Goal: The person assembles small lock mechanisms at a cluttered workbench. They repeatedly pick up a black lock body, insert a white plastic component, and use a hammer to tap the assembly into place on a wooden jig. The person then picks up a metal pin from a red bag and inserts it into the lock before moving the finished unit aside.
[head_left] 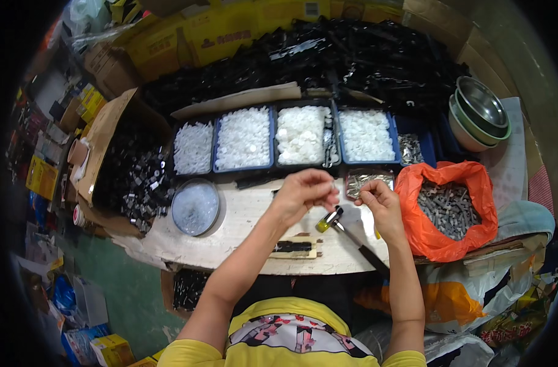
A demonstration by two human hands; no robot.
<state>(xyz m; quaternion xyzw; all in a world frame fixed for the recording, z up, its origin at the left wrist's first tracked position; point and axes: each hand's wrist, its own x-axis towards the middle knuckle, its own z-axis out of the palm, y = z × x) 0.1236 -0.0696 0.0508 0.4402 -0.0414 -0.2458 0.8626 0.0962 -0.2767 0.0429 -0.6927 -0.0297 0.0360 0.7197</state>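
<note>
My left hand (305, 194) is raised over the middle of the worktable, its fingertips pinched around something too small to make out. Close by on the right, my right hand (383, 208) also has thumb and fingertips pressed together, and what they hold is hidden. Behind the hands a small tray (386, 177) contains shiny metal pieces. A hammer (355, 238) with a yellow-tipped head and black handle lies on the table below them. Left of its handle sits a pale wooden block (314, 251) with a black part in it.
Along the back stand blue bins (273, 160) of small white plastic parts. At left are a round tin (196, 231) and a cardboard box (111, 131) of black parts. An orange bag (407, 235) of grey pieces and stacked bowls (468, 125) stand right. Black packets (242, 67) pile behind.
</note>
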